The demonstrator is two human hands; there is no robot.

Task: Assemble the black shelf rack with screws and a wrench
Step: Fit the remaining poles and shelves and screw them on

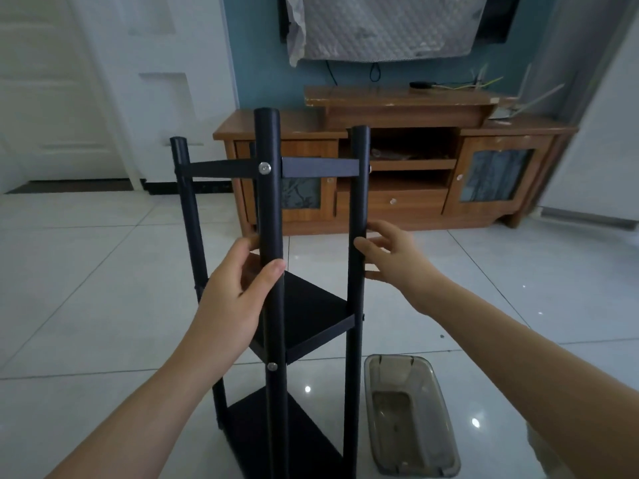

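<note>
On the tiled floor (103,271) the black shelf rack (311,316) stands upright, stiff and probably light; left grip (238,292) clamps its near post (268,202), right grip (390,257), fingers apart, touches the right post (358,188): sound holds.

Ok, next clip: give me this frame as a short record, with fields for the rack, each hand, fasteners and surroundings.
rack: black shelf rack stands upright on the tiled floor; three shelf levels show
left hand: left hand grips the front post, thumb across it
right hand: right hand, fingers loosely spread, fingertips at the right post, not wrapped round it
fasteners: upper screw and lower screw, silver heads on the front post
surroundings: translucent grey bin on the floor right of the rack; wooden cabinet behind
</note>
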